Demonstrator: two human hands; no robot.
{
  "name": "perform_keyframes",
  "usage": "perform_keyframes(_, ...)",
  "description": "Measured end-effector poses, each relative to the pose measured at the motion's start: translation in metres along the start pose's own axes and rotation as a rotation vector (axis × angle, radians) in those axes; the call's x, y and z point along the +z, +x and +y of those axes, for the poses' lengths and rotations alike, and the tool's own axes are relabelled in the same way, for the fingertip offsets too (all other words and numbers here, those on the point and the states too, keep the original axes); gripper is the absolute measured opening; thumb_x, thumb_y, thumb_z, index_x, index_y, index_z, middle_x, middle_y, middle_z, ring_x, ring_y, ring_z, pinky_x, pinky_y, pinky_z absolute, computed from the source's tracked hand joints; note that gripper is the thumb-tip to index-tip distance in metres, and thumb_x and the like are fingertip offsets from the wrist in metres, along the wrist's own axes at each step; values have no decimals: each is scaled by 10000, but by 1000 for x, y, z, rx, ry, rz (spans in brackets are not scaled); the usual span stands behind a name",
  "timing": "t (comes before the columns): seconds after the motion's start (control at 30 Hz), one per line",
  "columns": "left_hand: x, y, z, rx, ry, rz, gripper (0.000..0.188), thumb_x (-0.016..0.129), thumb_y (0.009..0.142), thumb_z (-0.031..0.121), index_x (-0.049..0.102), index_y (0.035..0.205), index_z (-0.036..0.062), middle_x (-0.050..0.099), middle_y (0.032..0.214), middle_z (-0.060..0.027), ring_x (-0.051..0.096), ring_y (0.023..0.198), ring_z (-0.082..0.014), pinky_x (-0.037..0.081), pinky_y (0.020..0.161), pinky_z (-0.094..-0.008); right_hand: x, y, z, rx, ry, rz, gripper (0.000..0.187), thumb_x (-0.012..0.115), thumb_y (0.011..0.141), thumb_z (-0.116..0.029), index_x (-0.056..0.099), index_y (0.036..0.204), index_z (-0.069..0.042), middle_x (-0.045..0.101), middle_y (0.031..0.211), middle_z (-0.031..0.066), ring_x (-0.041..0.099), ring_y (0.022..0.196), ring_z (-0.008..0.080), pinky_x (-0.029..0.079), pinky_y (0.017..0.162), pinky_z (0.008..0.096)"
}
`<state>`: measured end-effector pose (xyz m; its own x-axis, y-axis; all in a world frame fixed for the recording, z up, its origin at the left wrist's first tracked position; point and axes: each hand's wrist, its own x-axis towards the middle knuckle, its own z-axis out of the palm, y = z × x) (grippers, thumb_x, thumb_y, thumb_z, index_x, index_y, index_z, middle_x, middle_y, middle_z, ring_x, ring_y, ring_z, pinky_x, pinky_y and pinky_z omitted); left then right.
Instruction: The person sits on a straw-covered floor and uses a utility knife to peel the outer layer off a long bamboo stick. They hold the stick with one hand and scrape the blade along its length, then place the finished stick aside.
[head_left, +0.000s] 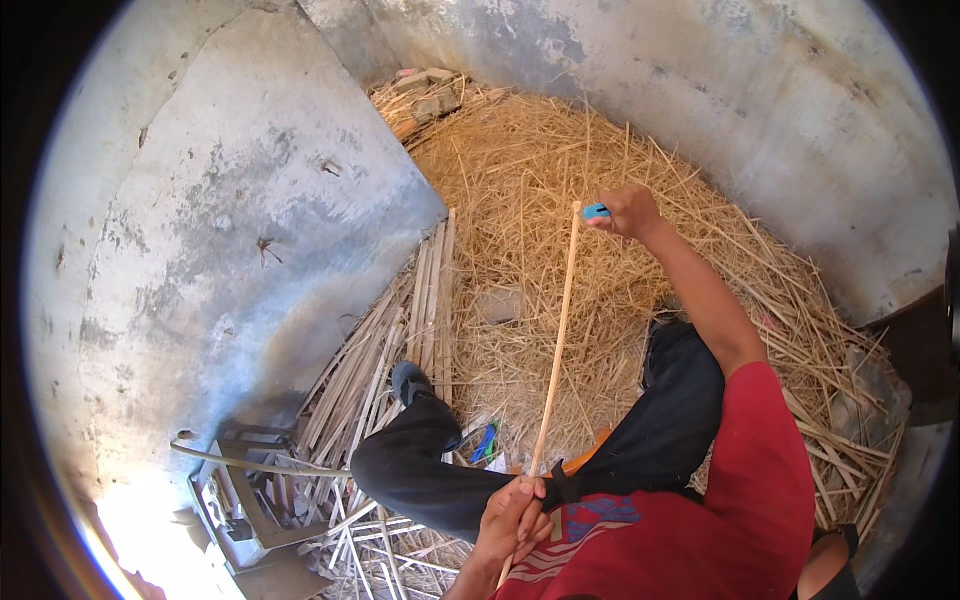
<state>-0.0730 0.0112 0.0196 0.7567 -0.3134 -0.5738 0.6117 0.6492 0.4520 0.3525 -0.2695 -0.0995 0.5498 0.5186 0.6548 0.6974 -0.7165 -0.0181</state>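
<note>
Pale strip [559,350]; blue tool [596,211].
Left hand [515,520] grips strip; right hand [627,212] grips tool near strip's tip; red shirt [700,540], printed.

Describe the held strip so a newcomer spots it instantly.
Start at the straw heap, then find the left hand by the red shirt. The long pale strip runs from that hand up toward the blue tool in the right hand. Unlike the strips lying together at left, it is held singly.
</note>
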Motion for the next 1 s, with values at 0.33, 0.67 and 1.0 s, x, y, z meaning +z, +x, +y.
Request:
perform_keyframes(0.33,-27,-2,-8,142,523,159,234,430,1029,211,536,964,12,414,495,26,351,389,-44,284,401,-214,-45,-3,-23,449,411,-777,710,364,878,-732,557,690,-75,548,603,95,565,556,230,428,521,380)
perform_keyframes(0.67,-17,21,13,164,541,183,227,449,1021,201,540,948,6,398,504,26,337,401,-48,282,401,-224,-79,-216,43,1058,100,-595,590,398,947,-535,631,1034,1,655,925,225,619,842,384,452,764,473)
perform_keyframes(1.0,8,48,24,189,546,186,234,449,1019,201,540,947,-1,368,481,24,296,385,-60,277,408,-242,-17,-407,-60,1902,-262,-706,399,590,897,-303,545,1219,-70,590,1174,198,576,1093,357,472,859,503)
